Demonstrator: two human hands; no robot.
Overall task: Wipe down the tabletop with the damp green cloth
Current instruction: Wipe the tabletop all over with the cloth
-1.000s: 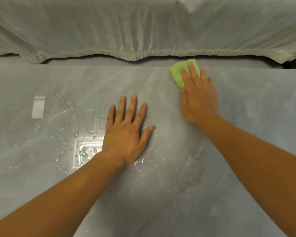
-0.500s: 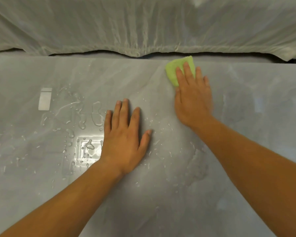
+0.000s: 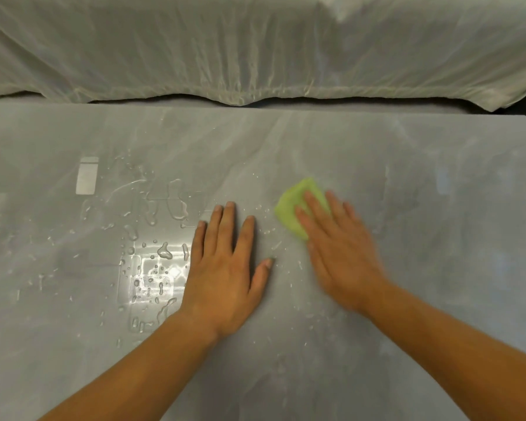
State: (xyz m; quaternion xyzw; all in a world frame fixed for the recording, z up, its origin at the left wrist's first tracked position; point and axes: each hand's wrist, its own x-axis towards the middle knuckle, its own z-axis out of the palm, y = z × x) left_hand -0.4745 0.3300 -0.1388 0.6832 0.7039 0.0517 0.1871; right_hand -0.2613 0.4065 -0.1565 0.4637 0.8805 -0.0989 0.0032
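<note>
— Two hands are down on the bench (image 3: 438,299). Your right hand (image 3: 343,253) lies flat, fingers straight, pressing the green cloth (image 3: 289,209), which sits right of the bench's centre. That hand is blurred.
— And my left?
— Your left hand (image 3: 225,268) rests palm down, fingers extended, holding nothing. The green cloth lies at its 2 o'clock, just beside it. Water droplets (image 3: 152,268) spread at its 9 o'clock. A white sheet (image 3: 255,47) hangs at 12 o'clock.
</note>
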